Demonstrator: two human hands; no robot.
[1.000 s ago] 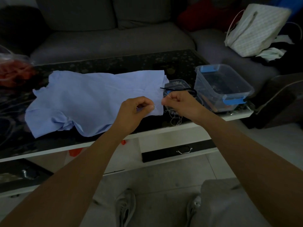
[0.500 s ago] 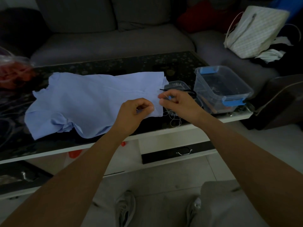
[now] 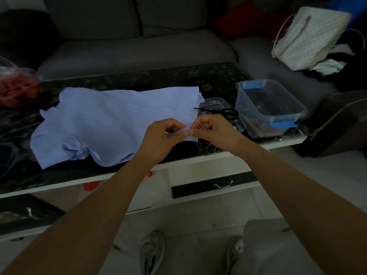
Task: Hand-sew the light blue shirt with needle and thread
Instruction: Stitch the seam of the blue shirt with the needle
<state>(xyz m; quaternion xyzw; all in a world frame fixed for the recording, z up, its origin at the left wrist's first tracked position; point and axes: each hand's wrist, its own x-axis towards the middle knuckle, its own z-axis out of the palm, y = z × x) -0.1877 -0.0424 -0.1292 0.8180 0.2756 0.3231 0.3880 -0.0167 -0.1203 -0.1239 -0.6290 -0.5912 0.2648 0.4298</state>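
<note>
- Garment: the light blue short-sleeved fabric shirt (image 3: 111,124) lies spread flat over the left and middle of the table. Its right hem is at the near edge, probably so the seam can be worked without lifting the whole piece.
- The left hand (image 3: 161,133) has curled fingers, with thumb and forefinger pinching the hem corner. This likely holds the cloth taut for the stitch.
- The right hand (image 3: 215,130) is just beside the left, fingers curled, pinching the thin pale metal needle (image 3: 197,122). The needle angles up toward the hem edge.
- The pale sewing thread (image 3: 210,148) hangs in loose loops below the hem, and this slack could tangle.
- The black-handled scissors (image 3: 222,112) lie just behind the right hand, within easy reach for cutting.
- The clear plastic storage box with blue clips (image 3: 248,116) stands open at the right end of the table, apparently holding supplies.
- Surface: the black speckled glass-topped table with a white rim (image 3: 139,78) has a clear plastic bag with red contents (image 3: 15,90) at its far left.
- Room: the light is dim. A grey fabric sofa (image 3: 139,50) stands behind the table, and a white woven tote bag (image 3: 309,36) sits at its right.
</note>
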